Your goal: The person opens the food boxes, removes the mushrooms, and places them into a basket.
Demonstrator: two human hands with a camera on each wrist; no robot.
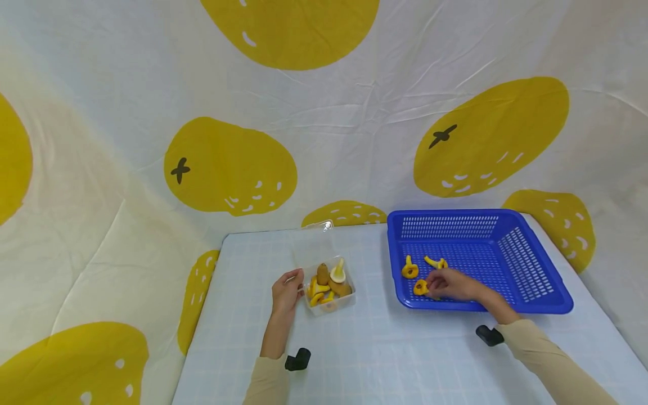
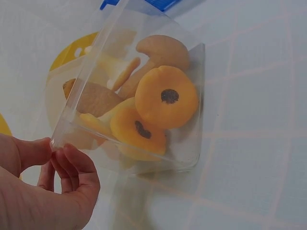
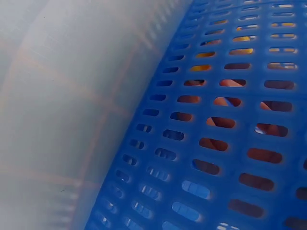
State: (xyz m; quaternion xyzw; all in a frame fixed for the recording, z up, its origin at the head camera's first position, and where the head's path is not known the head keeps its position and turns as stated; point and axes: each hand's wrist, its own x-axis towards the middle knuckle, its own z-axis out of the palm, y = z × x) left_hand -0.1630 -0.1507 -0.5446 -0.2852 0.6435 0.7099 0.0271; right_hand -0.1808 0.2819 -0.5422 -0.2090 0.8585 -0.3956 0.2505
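Observation:
My left hand [image 1: 286, 289] pinches the left rim of a clear plastic container [image 2: 193, 165], thumb on one side and curled fingers on the other. Inside it lie toy mushrooms: yellow ones with dark-centred caps [image 2: 165, 97], brown ones [image 1: 323, 274] and a pale one with a yellow stem [image 1: 338, 273]. My right hand [image 1: 451, 284] reaches into the blue basket [image 1: 526, 308], its fingertips curled at a yellow mushroom [image 1: 420, 287], partly hiding it. The basket's slotted wall covers most of that hand in the right wrist view.
Two more yellow mushrooms, one upright-stemmed [image 1: 409, 268] and one on its side [image 1: 435, 262], lie in the basket near my right hand. The container's clear lid [image 1: 316, 239] stands open behind it. A fruit-patterned cloth [image 1: 344, 140] hangs behind the table [image 1: 374, 360].

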